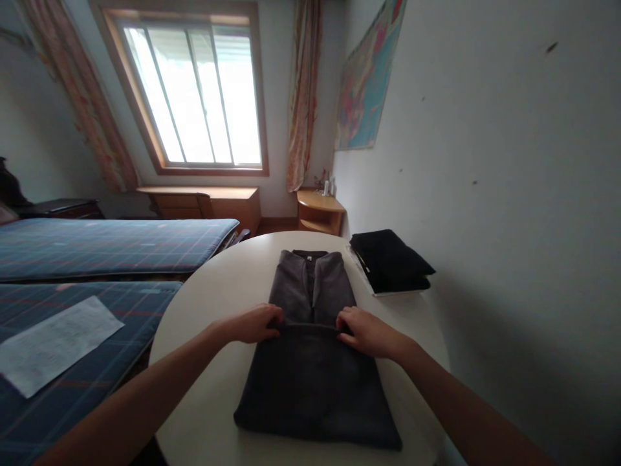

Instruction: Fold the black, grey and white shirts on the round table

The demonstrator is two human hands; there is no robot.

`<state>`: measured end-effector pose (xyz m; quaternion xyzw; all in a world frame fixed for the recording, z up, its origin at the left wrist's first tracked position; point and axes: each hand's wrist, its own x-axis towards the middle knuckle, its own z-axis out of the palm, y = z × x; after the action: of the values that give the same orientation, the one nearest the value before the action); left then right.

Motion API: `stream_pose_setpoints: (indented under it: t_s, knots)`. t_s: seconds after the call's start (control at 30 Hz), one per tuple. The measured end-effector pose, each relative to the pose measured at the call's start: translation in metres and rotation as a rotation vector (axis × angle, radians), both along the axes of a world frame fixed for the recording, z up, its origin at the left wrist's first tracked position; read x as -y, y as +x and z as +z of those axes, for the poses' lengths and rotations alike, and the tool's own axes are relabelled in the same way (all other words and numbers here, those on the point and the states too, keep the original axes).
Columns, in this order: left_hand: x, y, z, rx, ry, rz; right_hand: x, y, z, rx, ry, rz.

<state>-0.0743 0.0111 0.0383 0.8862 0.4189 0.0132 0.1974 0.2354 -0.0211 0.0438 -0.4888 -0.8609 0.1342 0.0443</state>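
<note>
Grey garment (317,388) lies folded on the white table (218,278), collar (309,254) toward the table's far edge. I observe remotely: left hand (259,322) and right hand (366,331) each pinching one end of its turned-up hem (310,329). Black folded cloth (391,257) rests at the table's far right.

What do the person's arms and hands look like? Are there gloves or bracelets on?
No gloves! The left hand and right hand are bare, with no bracelet, watch or ring that I can see. No sleeves show on the left forearm or right forearm either.
</note>
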Motion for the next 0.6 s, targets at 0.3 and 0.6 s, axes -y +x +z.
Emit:
stream_pose_setpoints:
  t_s: [0.3, 0.6]
  knots:
    - [-0.046, -0.001, 0.055, 0.297, 0.110, 0.031, -0.048, 0.010, 0.050, -0.140, 0.113, -0.057]
    - [-0.088, 0.019, 0.009, 0.125, 0.473, 0.331, -0.103, -0.001, 0.009, -0.121, 0.371, -0.153]
